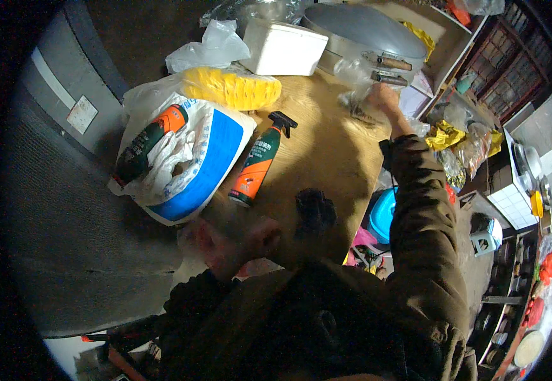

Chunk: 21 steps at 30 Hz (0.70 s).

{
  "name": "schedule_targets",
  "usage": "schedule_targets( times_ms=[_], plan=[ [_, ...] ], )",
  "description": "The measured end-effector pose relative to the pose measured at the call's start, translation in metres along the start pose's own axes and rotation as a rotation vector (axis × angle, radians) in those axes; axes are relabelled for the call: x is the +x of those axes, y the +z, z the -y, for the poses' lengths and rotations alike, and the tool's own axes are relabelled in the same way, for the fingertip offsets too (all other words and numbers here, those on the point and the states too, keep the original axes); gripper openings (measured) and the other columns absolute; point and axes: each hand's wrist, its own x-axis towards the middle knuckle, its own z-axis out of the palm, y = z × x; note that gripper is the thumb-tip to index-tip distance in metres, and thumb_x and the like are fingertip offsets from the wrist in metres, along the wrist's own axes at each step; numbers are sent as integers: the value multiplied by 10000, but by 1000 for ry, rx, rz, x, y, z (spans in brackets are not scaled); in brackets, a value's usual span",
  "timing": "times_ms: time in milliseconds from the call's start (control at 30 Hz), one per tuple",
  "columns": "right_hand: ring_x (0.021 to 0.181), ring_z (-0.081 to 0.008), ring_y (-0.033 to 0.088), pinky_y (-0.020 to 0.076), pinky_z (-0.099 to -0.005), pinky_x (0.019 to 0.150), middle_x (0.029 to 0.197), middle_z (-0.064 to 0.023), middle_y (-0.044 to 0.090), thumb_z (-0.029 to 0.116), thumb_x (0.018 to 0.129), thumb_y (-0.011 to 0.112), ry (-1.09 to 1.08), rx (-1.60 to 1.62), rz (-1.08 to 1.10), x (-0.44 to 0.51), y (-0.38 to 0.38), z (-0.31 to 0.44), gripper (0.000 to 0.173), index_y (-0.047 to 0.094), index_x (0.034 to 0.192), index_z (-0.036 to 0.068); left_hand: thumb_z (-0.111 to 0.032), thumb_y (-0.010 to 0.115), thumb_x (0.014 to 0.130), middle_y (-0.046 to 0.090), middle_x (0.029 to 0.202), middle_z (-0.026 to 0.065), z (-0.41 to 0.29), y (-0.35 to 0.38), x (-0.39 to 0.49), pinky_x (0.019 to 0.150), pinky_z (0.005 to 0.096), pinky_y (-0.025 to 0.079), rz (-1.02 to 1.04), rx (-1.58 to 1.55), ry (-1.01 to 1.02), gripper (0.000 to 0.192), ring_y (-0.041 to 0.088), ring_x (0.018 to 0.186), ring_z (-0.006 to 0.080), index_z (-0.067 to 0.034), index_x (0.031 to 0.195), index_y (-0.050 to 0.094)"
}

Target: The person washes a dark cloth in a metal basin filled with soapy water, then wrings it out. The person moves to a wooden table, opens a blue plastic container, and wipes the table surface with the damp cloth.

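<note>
My right hand, blurred, reaches to the far right of the wooden table, next to a clear crumpled plastic bag; whether it grips the bag is unclear. Just beyond it are two wooden handles at the side of a large lidded metal pot. My left hand is dark and blurred low at the table's near left; its fingers cannot be made out. A green and orange spray bottle lies mid-table. Left of it, a similar bottle rests on a white and blue sack with crumpled white material.
A white lidded box and a yellow package in clear plastic stand at the back. A dark object lies near the front edge. Below the table's right side is a blue basin; bags and shelves stand further right.
</note>
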Motion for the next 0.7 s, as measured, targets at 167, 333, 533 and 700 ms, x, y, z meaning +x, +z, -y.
schedule_targets(
  times_ms=[167,333,533,700],
  plan=[
    [836,-206,589,473,-344,742,970,-119,637,139,757,646,-31,932,-88,-49,-59,-45,410,575,1132,-8,-68,636,717,583,843,147,2,-2,1,661,404,459,89,149,-11,248,562,780,329,-34,959,593],
    [715,-141,567,473,-287,653,821,-59,641,83,757,659,19,1075,-70,-141,-100,-86,274,629,991,-56,-62,645,691,611,833,139,-32,-14,23,690,394,478,-86,106,133,247,588,796,319,-24,933,610],
    [798,-154,582,488,-291,694,947,-99,626,75,740,686,105,812,-140,-225,-91,-115,571,454,1240,-74,-75,624,781,647,911,120,-29,-3,8,769,324,484,-89,-80,-121,224,614,814,207,11,987,608],
    [792,-345,644,503,-408,682,859,-197,656,81,687,631,-271,256,-101,-294,-112,-111,392,607,1072,17,-21,600,793,632,913,88,-103,6,79,727,264,484,-109,-182,-65,274,602,791,133,10,1065,587]
  ],
)
